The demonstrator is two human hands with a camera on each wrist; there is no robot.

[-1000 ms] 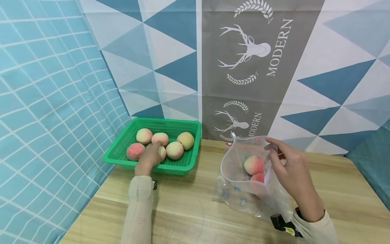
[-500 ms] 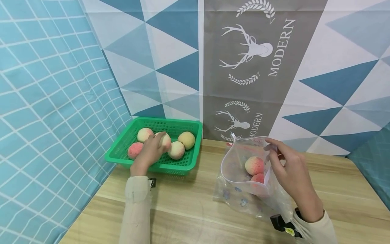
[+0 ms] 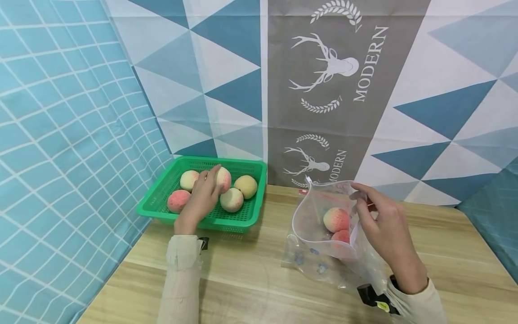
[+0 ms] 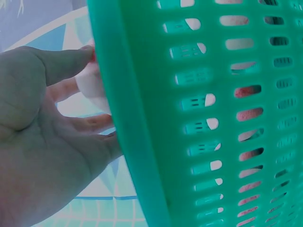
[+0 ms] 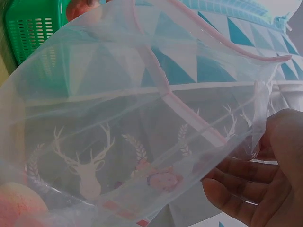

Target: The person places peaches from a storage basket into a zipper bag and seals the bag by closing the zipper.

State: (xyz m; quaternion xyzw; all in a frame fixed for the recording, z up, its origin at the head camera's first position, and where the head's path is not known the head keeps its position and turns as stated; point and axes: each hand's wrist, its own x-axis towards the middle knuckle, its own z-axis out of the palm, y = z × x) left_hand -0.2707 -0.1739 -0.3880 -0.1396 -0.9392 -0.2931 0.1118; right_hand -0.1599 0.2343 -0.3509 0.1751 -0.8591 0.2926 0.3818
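Note:
Over the green basket, my left hand [image 3: 202,198] grips a pale pink-flecked peach [image 3: 223,181] between thumb and fingers. The left wrist view shows that peach [image 4: 92,85] partly hidden behind the basket's rim. My right hand [image 3: 386,222] pinches the right side of the mouth of a clear zip bag [image 3: 305,225], which gapes wide. Inside the bag lie a yellow-red peach [image 3: 336,219] and a redder peach [image 3: 341,236], partly covered by the bag's front lip. In the right wrist view the fingers of the right hand [image 5: 255,175] hold the bag's edge [image 5: 189,113].
The green basket [image 3: 261,198] stands at the table's back left. It holds a red peach [image 3: 178,201], a pale peach [image 3: 189,180], another pale peach [image 3: 232,200] and a yellow peach [image 3: 245,186]. Patterned cloth walls rise behind and left of the wooden table [image 3: 247,279].
My left hand has lifted a peach from the front of the basket and moved it up and slightly right, above the others. The right hand and the bag have stayed still.

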